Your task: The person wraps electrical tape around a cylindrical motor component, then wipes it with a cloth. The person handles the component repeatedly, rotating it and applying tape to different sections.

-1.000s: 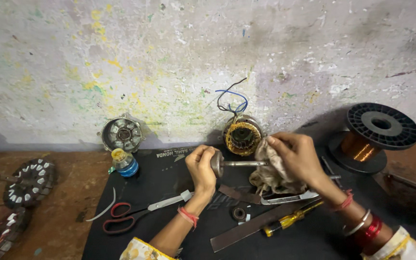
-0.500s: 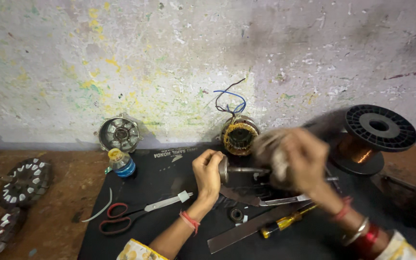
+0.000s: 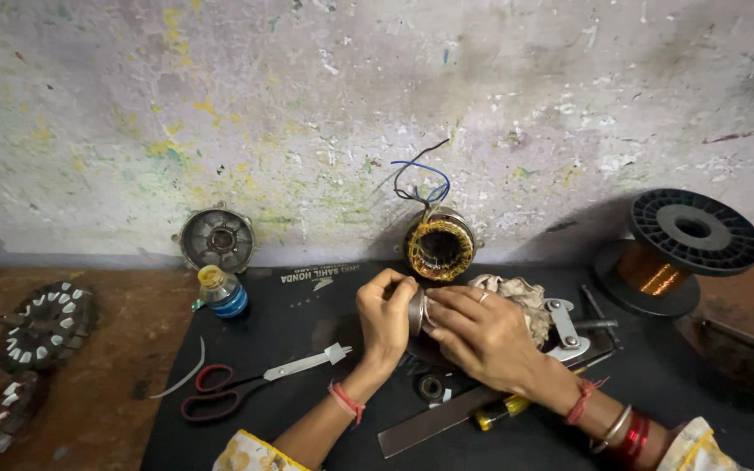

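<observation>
Two bare hands meet at the middle of a black mat (image 3: 307, 314) on a workbench. The left hand (image 3: 383, 316) is curled, thumb and fingertips pinched closed around the end of a small grey metal cylinder, apparently a motor rotor (image 3: 417, 311), which sits between the two hands just above the mat. The right hand (image 3: 480, 331) lies over the rotor's other side with fingers loosely bent, touching it and covering a crumpled grey rag (image 3: 517, 296); whether it grips the rag cannot be told. Handling this well seems to call for a firm left-hand pinch so the part does not roll while the right hand works on it. Moving outward: one flat metal bar (image 3: 429, 423) and one yellow-handled screwdriver (image 3: 503, 410) lie just below the right wrist, one small black ring (image 3: 430, 387) sits between the forearms, and one metal bracket tool (image 3: 565, 327) lies to the right. One pair of red-handled scissors (image 3: 255, 384) lies left of the left forearm. Against the paint-flecked wall stand one copper-wound stator (image 3: 440, 247) with blue and black wires, one round grey motor cover (image 3: 216, 238), and one small blue-labelled bottle (image 3: 220, 291). One black spool of copper wire (image 3: 678, 249) stands at far right. Two toothed stator cores (image 3: 45, 324) show at the left edge.
</observation>
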